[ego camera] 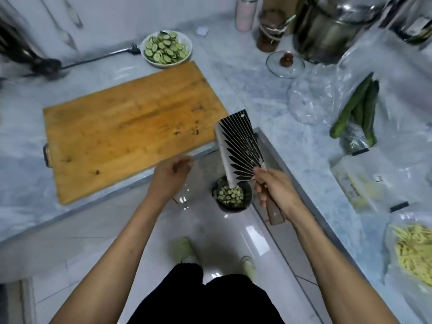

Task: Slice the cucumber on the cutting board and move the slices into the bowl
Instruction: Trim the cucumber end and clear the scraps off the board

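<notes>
The wooden cutting board (126,127) lies bare on the marble counter. Behind it stands a white bowl (166,48) filled with cucumber slices. My right hand (273,190) grips the wooden handle of a cleaver (238,146), whose blade points up and away above a dark bin (232,195) on the floor that holds cucumber scraps. My left hand (171,175) hovers off the board's near right corner, fingers loosely curled, holding nothing I can see. Whole cucumbers (357,108) lie on a plastic bag at the right.
A glass lid (285,64), a jar (271,31), a pink bottle (245,12) and a steel pot (332,26) crowd the back right. A bag of yellow shredded vegetable (413,249) sits at the right edge. A black cable (93,58) runs behind the board.
</notes>
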The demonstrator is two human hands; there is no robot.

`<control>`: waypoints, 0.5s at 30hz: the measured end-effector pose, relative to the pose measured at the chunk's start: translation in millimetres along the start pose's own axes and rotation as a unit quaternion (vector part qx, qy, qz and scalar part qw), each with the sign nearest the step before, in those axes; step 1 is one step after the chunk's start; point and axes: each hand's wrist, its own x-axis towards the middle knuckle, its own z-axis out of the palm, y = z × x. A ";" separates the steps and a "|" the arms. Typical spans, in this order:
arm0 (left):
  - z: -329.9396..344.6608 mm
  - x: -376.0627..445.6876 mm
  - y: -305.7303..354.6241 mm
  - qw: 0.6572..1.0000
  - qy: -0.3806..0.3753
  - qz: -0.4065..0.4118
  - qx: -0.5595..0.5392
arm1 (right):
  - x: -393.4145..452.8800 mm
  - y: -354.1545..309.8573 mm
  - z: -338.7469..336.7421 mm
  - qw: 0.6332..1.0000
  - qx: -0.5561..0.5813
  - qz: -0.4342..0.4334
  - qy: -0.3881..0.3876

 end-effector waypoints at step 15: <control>-69.5 78.9 32.8 0.999 0.038 -0.026 -0.022 | 154.6 -78.8 51.5 0.990 -0.109 -0.058 -0.072</control>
